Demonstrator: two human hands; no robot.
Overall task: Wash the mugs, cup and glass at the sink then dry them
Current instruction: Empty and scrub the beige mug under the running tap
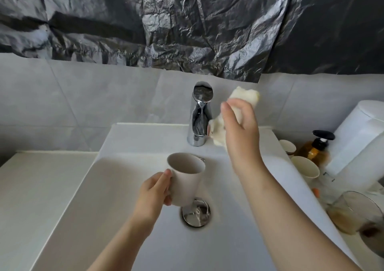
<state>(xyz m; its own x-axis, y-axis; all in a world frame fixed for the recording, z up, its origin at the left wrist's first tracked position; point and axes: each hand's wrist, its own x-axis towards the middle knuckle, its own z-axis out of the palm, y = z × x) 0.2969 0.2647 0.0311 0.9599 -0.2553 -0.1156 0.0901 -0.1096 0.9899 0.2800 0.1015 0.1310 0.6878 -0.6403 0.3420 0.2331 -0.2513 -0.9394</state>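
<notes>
- left hand (153,189) curled round the side of a white cup (186,179), thumb up near the rim; cup held tilted, mouth towards the tap, in the air over the sink (124,187), just above the drain (196,212); whether it has a handle cannot be told
- right hand (241,129) raised over the sink's back edge, fingers closed on a pale, crumpled sponge (247,95); the sponge sticks out above and below the hand; its lower end hangs just beside the tap (200,114), near the base
- tap chrome, upright at the middle of the sink's back edge; no water seen running
- counter (31,187) bare white to the left of the sink
- on the counter along the sink's right edge, from back to front: banded cup (287,147), cream cup (305,166), then a glass (351,212) with brown dregs near the front right corner; all upright
- amber pump bottle (313,150) just behind the cream cup; paper roll (359,141) beside it at the right edge
- crumpled black sheet (187,21) covers the wall above the grey tiles
</notes>
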